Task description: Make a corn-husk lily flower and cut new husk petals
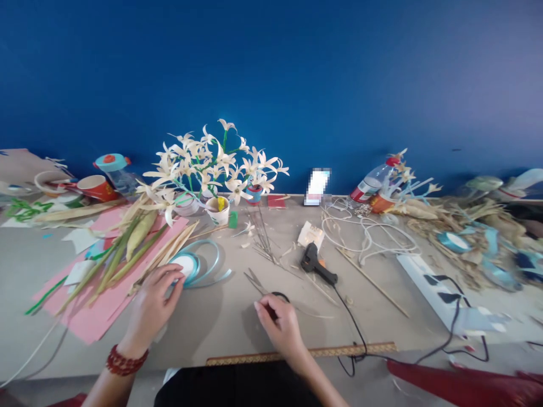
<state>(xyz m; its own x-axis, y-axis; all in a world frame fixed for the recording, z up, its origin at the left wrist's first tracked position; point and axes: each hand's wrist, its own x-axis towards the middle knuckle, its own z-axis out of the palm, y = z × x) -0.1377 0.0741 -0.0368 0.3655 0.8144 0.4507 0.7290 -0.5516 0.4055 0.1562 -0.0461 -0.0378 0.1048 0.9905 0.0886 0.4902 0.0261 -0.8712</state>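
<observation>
My left hand [160,295], with a red bead bracelet [126,360] on its wrist, has its fingers closed on the near left edge of a roll of light blue ribbon [193,267]. Loose loops of the ribbon curl out to the right over the table. My right hand [280,327] is curled above the table, thumb and fingers together; whatever they may hold is hidden. Just behind it lie scissors [257,281], their black handle partly covered by the hand. A black glue gun [318,264] lies farther right.
White husk flowers [212,161] stand in paper cups at the back. Pink paper [99,316] with corn husks lies left. A power strip [432,294], white cable [373,237], thin wires [265,237] and a bottle [370,183] are around. A patterned strip [241,359] runs along the front edge.
</observation>
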